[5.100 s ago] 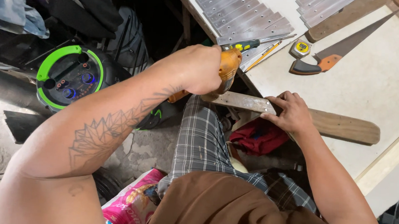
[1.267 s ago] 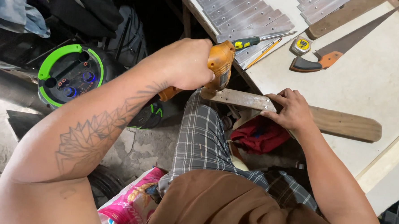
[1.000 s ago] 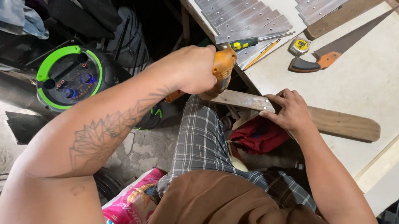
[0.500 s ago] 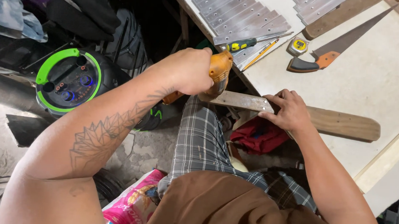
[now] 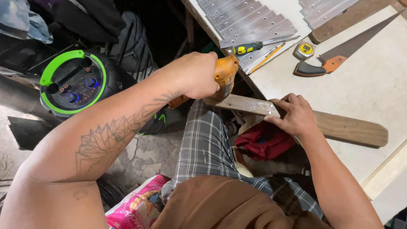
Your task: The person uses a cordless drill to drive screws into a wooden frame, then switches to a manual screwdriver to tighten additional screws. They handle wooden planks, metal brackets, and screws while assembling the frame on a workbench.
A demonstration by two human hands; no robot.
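Plank (image 5: 340, 127) lies across the near edge of the white table (image 5: 387, 90), one end jutting past the edge over my lap, where a metal strip (image 5: 240, 103) sits on top of it. Nearest me, my right hand (image 5: 295, 116) presses flat on the plank at the table edge, fingers spread and closed on nothing, just pinning the wood and the strip's end down. My left hand (image 5: 193, 75) is wrapped tight around the orange drill (image 5: 224, 76), its nose set down on the strip at the overhanging end. I judge the plank stiff and fairly light, rough enough not to slip, so holding it close to the drilling spot should keep it from rocking; the strip looks thin and likely to spin or flex if left unpinned. Beyond the hands lie a screwdriver (image 5: 245, 48), a pencil (image 5: 266, 57), a tape measure (image 5: 304, 50) and a handsaw (image 5: 348, 52), with more strips (image 5: 244, 18) stacked at the far side. Down on the floor to my left stands a green-ringed cable reel (image 5: 72, 83).
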